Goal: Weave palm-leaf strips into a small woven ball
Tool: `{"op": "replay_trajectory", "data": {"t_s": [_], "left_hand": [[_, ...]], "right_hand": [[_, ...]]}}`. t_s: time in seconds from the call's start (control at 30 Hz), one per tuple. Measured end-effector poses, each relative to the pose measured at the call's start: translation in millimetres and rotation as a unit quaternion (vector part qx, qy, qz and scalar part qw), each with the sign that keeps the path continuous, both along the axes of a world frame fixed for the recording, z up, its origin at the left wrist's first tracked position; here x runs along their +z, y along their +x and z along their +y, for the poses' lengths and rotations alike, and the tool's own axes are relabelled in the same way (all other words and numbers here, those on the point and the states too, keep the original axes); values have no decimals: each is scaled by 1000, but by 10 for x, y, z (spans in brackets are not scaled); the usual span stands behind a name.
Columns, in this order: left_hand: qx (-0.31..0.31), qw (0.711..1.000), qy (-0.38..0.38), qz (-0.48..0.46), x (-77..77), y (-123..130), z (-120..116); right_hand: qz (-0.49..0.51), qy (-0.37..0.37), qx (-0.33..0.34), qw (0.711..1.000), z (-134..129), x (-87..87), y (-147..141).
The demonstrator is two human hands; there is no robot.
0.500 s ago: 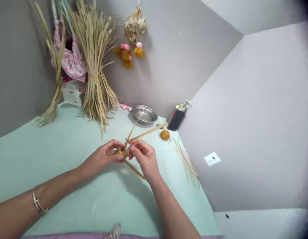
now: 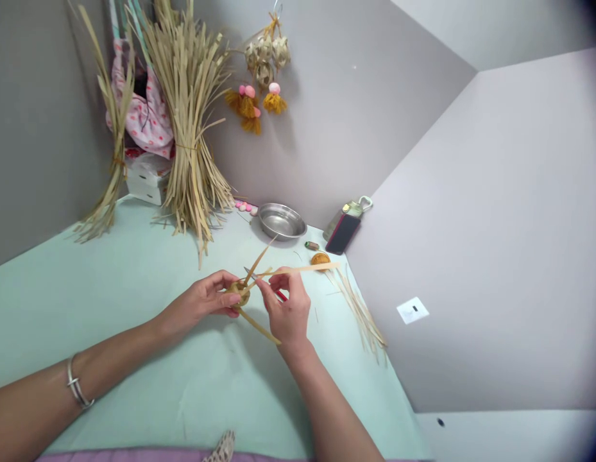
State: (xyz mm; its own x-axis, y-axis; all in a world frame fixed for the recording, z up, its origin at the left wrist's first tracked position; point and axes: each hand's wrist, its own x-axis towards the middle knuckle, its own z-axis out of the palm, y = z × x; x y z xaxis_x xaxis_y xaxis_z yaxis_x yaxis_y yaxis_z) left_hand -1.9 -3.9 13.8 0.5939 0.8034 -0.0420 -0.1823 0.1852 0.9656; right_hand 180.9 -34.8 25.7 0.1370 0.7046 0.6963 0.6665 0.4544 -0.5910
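My left hand (image 2: 215, 294) is closed around a small woven straw ball (image 2: 240, 294) above the pale green table. Several flat straw strips stick out of the ball, one of them (image 2: 260, 326) slanting down to the right. My right hand (image 2: 287, 307), just right of the ball, is closed on a small pointed tool (image 2: 281, 296) with a red handle. The tool's metal tip lies across the strips at the ball's upper right. A long pale strip passes by my right fingers; whether they also pinch it I cannot tell.
Against the wall stand a large straw bundle (image 2: 187, 147) and a thinner one (image 2: 112, 173). Along the back edge are a metal bowl (image 2: 282, 222), a phone (image 2: 343, 233) and an orange ball (image 2: 320, 260). Loose strips (image 2: 360, 311) lie at the table's right edge.
My right hand has drawn slightly right, away from the ball, and its red-handled tool now shows. The long strip has swung lower on the right. My left hand still holds the ball.
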Motion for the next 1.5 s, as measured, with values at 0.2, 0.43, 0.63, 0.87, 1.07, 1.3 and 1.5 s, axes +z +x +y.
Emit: {"op": "replay_trajectory", "data": {"t_s": [0.2, 0.43, 0.63, 0.87, 1.07, 1.3, 1.5], "left_hand": [[0, 1000, -6, -4, 33, -12, -22], [-8, 1000, -13, -12, -5, -18, -17], [-11, 999, -6, -47, 25, -4, -20], [2, 999, -4, -52, 44, -2, -26], [-18, 999, 0, -38, 38, -28, -29], [-16, 999, 9, -38, 16, -36, -26], [-21, 999, 20, -43, 70, -36, -34]], "right_hand": [[-217, 123, 21, 968, 12, -45, 58], [-291, 155, -14, 944, 19, -52, 99], [-247, 160, 18, 956, 2, -71, 100], [-186, 165, 67, 966, -30, -47, 15], [-172, 144, 67, 972, -34, -37, 4], [-162, 128, 70, 976, -25, -37, 3], [-179, 125, 66, 974, -10, -65, 18]]}}
